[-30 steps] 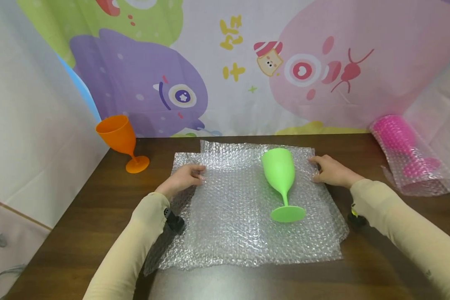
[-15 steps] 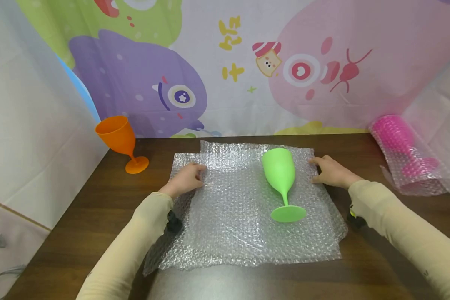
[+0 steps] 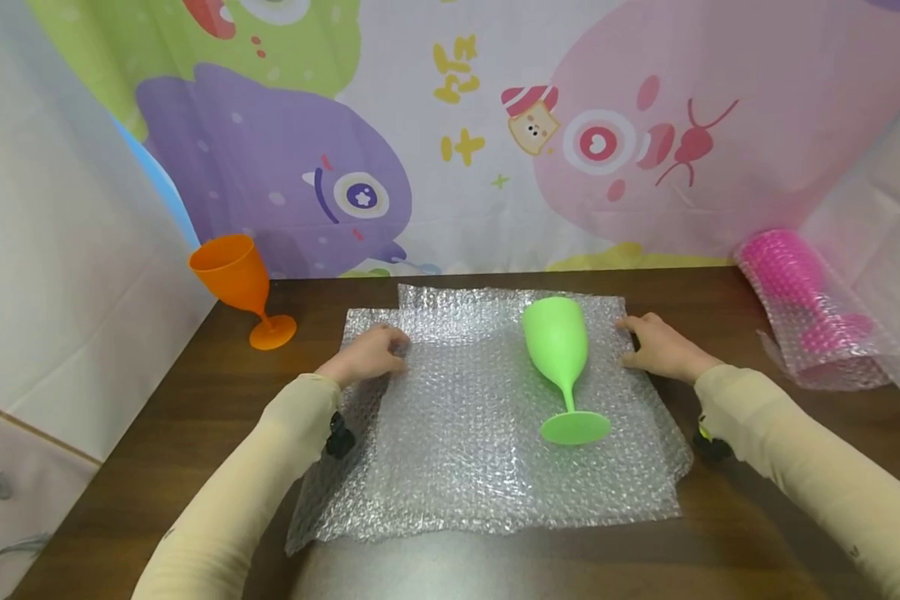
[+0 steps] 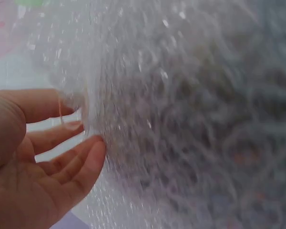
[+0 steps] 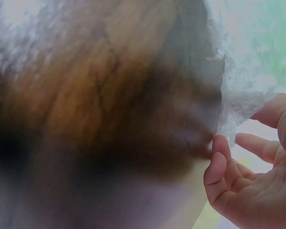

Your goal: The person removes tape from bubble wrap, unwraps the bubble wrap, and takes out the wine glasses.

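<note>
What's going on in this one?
A person's left hand and right hand pinch opposite sides of the bubble wrap spread on a table. A green goblet lies on it, nearer the right hand, with no wrap folded over it. An orange goblet stands bare at the far left, while a pink goblet lies at the far right inside its own clear wrapping.
</note>
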The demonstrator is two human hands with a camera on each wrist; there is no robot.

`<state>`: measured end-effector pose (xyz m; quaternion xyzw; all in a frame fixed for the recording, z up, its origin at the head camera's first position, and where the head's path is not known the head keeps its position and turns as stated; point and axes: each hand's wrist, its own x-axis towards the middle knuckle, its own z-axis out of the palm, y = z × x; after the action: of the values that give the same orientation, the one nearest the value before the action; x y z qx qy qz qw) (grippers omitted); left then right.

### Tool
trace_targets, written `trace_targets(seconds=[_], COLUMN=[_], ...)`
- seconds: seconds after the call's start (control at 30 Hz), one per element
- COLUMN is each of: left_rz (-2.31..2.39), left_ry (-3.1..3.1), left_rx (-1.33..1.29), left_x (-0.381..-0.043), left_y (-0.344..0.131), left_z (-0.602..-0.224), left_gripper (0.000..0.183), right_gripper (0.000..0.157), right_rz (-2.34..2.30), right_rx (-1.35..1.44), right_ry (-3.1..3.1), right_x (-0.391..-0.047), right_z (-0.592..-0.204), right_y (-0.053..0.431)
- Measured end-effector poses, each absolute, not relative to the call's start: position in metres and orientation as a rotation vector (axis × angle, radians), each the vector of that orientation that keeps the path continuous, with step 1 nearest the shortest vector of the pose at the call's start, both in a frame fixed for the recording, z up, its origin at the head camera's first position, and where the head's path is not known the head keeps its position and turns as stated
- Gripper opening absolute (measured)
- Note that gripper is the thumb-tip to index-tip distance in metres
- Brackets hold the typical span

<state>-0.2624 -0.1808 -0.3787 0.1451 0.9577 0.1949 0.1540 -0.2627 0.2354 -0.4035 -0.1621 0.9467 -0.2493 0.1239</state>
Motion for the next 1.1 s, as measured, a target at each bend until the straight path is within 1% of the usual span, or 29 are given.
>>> trace_targets(seconds=[0.47, 0.67, 0.9, 1.1], left_rz=[0.394, 0.444, 0.486, 0.520], left_ry=[2.782, 2.828, 2.843, 2.760], left_rx=[0.366, 0.331, 0.419, 0.512], left_x=[-0.264, -0.270, -0.275, -0.278], left_y=[-0.162, -0.145, -0.122, -0.110], left_z=[-0.357, -0.342, -0.328, -0.314], left_gripper=[0.040, 0.038, 0.040, 0.039], right_gripper=[0.057, 0.056, 0.055, 0.053], right_rz=[-0.740, -0.743, -0.747, -0.756], right_rx=[-0.505, -0.509, -0.512, -0.514], right_ry=[2.780, 2.791, 2.793, 2.796], right_x=[-0.261, -0.260, -0.259, -0.258], right_z=[-0.405, -0.405, -0.407, -0.407], right_y=[0.235, 0.235, 0.235, 0.233])
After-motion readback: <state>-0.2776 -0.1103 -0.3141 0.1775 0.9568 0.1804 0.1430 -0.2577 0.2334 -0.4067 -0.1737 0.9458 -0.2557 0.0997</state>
